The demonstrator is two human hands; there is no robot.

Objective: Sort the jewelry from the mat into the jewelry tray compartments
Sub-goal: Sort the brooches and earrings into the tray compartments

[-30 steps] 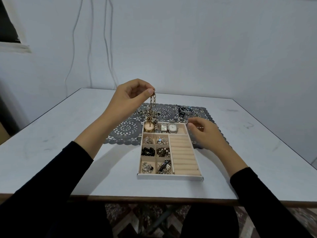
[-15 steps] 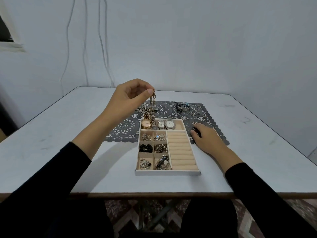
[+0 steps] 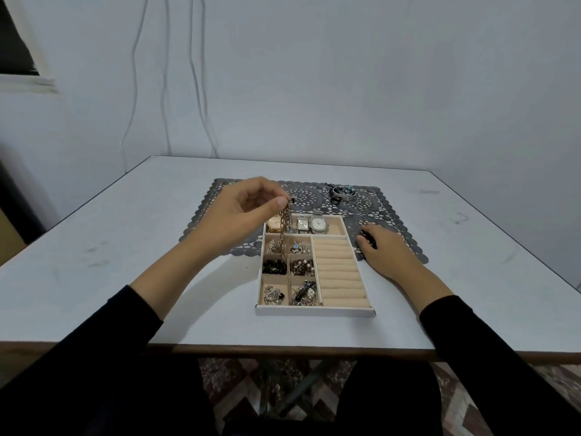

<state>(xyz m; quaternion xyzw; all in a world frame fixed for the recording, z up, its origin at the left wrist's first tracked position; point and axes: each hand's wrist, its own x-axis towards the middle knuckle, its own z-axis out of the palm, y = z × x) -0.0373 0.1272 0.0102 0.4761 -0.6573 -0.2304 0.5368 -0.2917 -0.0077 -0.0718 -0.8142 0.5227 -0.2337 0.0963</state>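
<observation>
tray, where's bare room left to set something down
Bare: the ring rolls filling the tray's right side, and the top row's right end past the silver watches. Crowded: all six small compartments, and the top row's left end, where the left hand dangles a chain beside the gold watch.

The white laminate bench (image 3: 125, 262) looks smooth with a faint sheen and is scuffed in places. The grey lace-cut mat (image 3: 393, 234) looks matt, like soft plastic. The beige jewelry tray (image 3: 314, 310) has a velvety matt lining and a plain white card wall. The gold link chain (image 3: 285, 220) and the round silver watch (image 3: 319, 224) are shiny metal. The black beads (image 3: 274, 267) are glossy.
</observation>
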